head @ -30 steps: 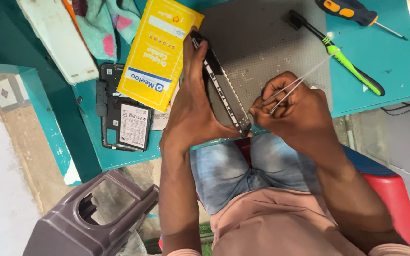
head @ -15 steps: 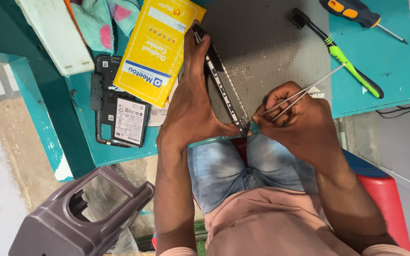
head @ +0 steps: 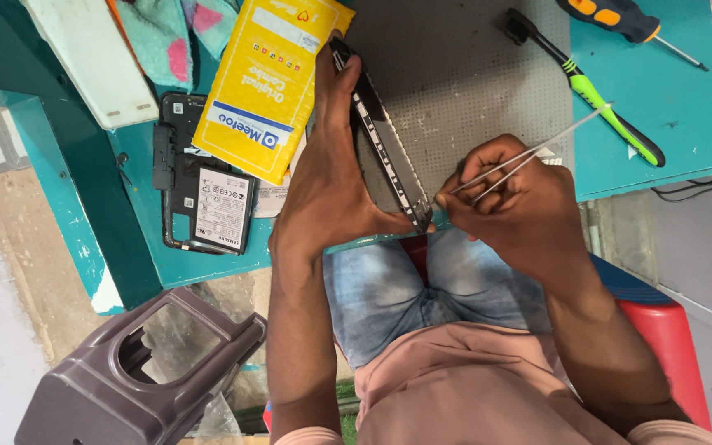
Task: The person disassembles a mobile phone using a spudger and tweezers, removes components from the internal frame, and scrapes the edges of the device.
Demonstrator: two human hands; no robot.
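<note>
Fingers of left hand (head: 331, 185) are gripping phone (head: 385, 148) on edge; right hand (head: 521, 202) is pinching tweezers (head: 529, 155) at its near corner

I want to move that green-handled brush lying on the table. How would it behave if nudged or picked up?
The green-handled brush looks slim and plastic, so probably light and stiff. Its long rounded handle lies flat on the teal table, so a sideways nudge might roll or spin it. The black grip end probably offers a less slippery hold.

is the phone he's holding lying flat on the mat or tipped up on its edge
Tipped on edge. The left hand props the phone frame up so its thin side faces the camera over the grey mat.
</note>
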